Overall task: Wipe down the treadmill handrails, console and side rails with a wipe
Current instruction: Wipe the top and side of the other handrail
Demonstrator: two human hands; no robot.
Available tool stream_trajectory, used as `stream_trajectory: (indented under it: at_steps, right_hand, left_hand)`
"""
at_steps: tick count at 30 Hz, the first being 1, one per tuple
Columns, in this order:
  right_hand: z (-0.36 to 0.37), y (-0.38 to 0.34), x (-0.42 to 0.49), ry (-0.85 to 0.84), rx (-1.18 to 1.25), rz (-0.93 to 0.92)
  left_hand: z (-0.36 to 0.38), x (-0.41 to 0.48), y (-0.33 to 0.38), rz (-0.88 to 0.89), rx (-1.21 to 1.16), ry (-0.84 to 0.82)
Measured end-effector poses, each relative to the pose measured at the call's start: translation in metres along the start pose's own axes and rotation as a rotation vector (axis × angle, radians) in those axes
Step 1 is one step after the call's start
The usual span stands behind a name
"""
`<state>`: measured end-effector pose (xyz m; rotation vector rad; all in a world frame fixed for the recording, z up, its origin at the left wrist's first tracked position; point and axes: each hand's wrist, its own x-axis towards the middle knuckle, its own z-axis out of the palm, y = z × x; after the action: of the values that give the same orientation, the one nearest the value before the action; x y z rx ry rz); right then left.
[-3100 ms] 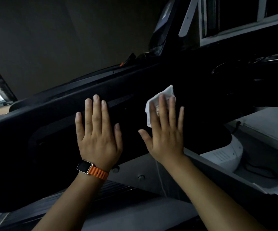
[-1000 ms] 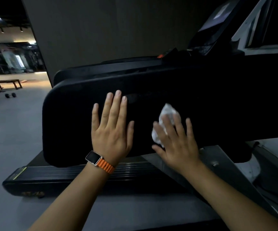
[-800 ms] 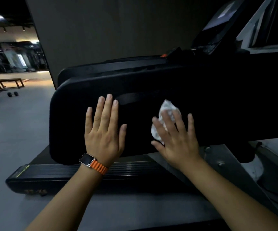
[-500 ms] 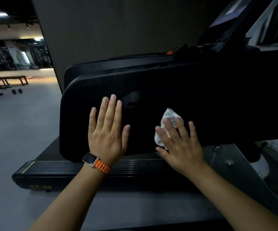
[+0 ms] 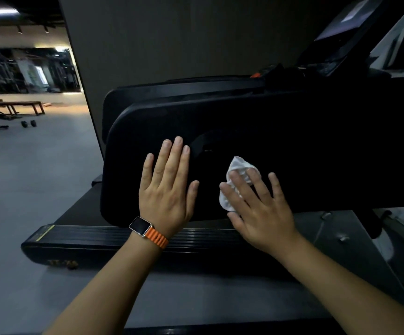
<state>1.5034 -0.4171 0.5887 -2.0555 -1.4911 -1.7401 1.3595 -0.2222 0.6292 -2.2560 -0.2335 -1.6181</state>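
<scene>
Right hand (image 5: pixel 262 213) presses a crumpled wipe (image 5: pixel 236 182) flat-fingered against the treadmill's black side panel (image 5: pixel 317 146) to scrub it, while the open left hand (image 5: pixel 169 189) braces alongside.

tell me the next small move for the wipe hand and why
Probably slide the right hand rightward along the panel: it presses the wipe flat there, the left hand blocks the other way, and a long stretch lies open.
</scene>
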Motion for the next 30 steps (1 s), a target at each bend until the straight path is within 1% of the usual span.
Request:
stream_trajectory:
  at_steps: [5,8,11,15,16,17,19,21,23,24,25,28,29,30]
  right_hand:
    - [-0.011,0.026,0.015,0.190,0.126,-0.063]
    - [-0.022,0.037,0.031,0.309,0.216,-0.013]
    - [-0.036,0.043,0.057,0.383,0.304,0.124]
    - [-0.042,0.053,0.093,0.529,0.363,0.422]
    - [-0.042,0.050,0.099,0.540,0.373,0.460]
    - [-0.041,0.044,0.104,0.531,0.371,0.453]
    - [-0.040,0.026,0.107,0.464,0.339,0.347]
    - [-0.037,0.010,0.099,0.329,0.265,0.217]
    - [-0.033,0.001,0.083,0.165,0.156,0.189]
    - [-0.032,0.003,0.077,0.116,0.118,0.214]
    - [-0.031,0.009,0.074,0.102,0.104,0.266]
    - [-0.037,0.022,0.086,0.106,0.142,0.473]
    - [-0.039,0.019,0.095,0.103,0.162,0.510]
    - [-0.041,0.011,0.104,0.092,0.181,0.500]
  left_hand:
    - [0.000,-0.001,0.000,0.004,-0.001,-0.005]
    - [0.002,-0.001,0.000,0.005,0.008,-0.002]
    - [0.003,-0.001,0.000,0.000,0.019,0.005]
    - [0.004,0.000,0.000,-0.003,0.021,-0.002]
    - [0.003,0.000,0.000,-0.005,0.020,-0.002]
    - [0.003,0.000,0.000,-0.006,0.018,-0.001]
    - [0.002,0.000,0.000,-0.006,0.010,-0.004]
    - [0.000,0.000,0.001,-0.004,-0.003,-0.009]
    - [-0.003,0.000,0.000,-0.001,-0.015,-0.020]
    - [-0.004,0.001,-0.001,0.003,-0.017,-0.028]
    - [-0.005,0.001,-0.002,0.006,-0.016,-0.035]
    - [-0.007,0.001,-0.004,0.004,-0.019,-0.045]
    - [-0.007,0.001,-0.004,0.002,-0.021,-0.048]
    - [-0.007,0.001,-0.004,0.002,-0.021,-0.049]
